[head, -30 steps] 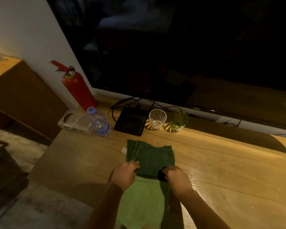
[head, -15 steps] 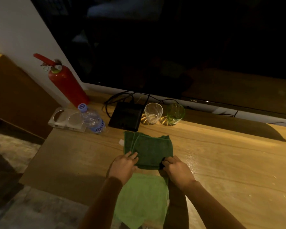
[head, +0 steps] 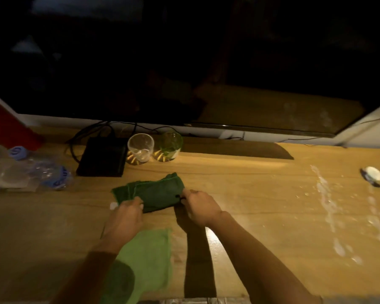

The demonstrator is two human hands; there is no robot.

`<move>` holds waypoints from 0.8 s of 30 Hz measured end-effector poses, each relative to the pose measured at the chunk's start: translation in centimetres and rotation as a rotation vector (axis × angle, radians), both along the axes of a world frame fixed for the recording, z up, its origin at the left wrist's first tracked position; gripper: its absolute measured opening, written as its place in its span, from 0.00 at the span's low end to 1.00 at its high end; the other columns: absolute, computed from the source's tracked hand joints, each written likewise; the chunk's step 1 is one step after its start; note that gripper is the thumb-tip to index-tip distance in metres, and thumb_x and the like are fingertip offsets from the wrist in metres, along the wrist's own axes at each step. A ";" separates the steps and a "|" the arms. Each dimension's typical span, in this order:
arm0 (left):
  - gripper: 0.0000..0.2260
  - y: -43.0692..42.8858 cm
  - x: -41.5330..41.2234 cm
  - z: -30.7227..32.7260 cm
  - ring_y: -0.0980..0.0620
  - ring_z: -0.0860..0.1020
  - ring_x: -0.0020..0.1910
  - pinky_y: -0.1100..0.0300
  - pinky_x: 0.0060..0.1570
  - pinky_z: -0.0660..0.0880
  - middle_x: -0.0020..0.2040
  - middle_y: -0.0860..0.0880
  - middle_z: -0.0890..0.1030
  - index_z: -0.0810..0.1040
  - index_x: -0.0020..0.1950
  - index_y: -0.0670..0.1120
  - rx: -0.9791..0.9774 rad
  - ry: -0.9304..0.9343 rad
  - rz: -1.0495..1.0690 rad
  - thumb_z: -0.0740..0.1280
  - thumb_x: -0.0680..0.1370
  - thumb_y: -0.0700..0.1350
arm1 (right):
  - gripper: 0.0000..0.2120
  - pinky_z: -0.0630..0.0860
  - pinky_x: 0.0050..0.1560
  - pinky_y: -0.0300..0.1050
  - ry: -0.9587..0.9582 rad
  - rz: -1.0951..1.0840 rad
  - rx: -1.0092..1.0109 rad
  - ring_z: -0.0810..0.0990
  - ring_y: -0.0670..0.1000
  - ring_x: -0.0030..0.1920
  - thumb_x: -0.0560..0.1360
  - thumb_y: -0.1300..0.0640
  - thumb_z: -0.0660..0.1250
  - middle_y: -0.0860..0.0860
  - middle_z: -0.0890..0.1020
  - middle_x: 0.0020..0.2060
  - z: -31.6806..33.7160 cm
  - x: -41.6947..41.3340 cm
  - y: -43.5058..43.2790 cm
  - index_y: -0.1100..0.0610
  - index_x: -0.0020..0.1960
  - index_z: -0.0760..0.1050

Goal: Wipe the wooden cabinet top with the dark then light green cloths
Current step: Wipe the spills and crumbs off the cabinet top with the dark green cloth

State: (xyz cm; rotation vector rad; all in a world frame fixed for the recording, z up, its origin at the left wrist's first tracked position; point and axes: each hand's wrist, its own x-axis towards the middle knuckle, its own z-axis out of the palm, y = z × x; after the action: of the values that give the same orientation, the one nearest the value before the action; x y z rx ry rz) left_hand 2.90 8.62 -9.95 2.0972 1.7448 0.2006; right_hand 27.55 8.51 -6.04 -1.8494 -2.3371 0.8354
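Observation:
A folded dark green cloth (head: pixel 156 191) is held just above the wooden cabinet top (head: pixel 250 194). My left hand (head: pixel 125 218) pinches its near left corner and my right hand (head: pixel 199 207) grips its near right edge. A light green cloth (head: pixel 147 257) lies flat on the wood below my left forearm, at the front edge. White spill marks and crumbs (head: pixel 329 207) streak the right part of the top.
Behind the cloth stand a clear glass (head: pixel 140 148), a green glass (head: pixel 170 144), a black box (head: pixel 102 157) with cables, and a big dark TV screen (head: pixel 184 62). A lying water bottle (head: pixel 42 170) and a red extinguisher (head: pixel 7 126) sit left. A small white object (head: pixel 372 174) lies far right.
The view has swung right and closer. Both hands have lifted the dark green cloth off the light green one and moved it away from me; the light cloth now lies separate.

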 end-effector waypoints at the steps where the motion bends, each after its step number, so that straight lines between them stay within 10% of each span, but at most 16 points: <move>1: 0.07 0.1 1.2 0.6 0.43 0.79 0.39 0.51 0.40 0.74 0.41 0.43 0.80 0.74 0.51 0.45 -0.007 -0.042 0.009 0.58 0.82 0.44 | 0.08 0.68 0.43 0.46 0.055 -0.067 -0.008 0.78 0.58 0.49 0.80 0.55 0.61 0.55 0.80 0.49 0.6 1.0 0.0 0.53 0.59 0.69; 14: 0.07 7.2 17.2 11.6 0.58 0.74 0.35 0.60 0.31 0.69 0.42 0.55 0.76 0.70 0.58 0.54 0.164 -0.102 -0.289 0.55 0.83 0.52 | 0.09 0.78 0.51 0.53 0.050 -0.114 0.135 0.79 0.54 0.51 0.80 0.53 0.64 0.53 0.81 0.51 11.7 21.0 4.2 0.52 0.60 0.74; 24: 0.09 8.5 31.1 8.7 0.53 0.77 0.40 0.57 0.34 0.70 0.45 0.52 0.79 0.70 0.61 0.50 0.282 -0.092 -0.226 0.57 0.83 0.48 | 0.05 0.70 0.37 0.45 -0.110 -0.050 0.326 0.73 0.50 0.40 0.82 0.54 0.60 0.52 0.79 0.46 8.7 33.2 5.3 0.52 0.57 0.69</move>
State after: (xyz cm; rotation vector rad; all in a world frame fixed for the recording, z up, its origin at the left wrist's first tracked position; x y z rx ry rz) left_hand 34.02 17.16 -1.28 2.4205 1.4831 0.4938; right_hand 60.80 13.85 2.71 -1.8431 -2.3072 0.3286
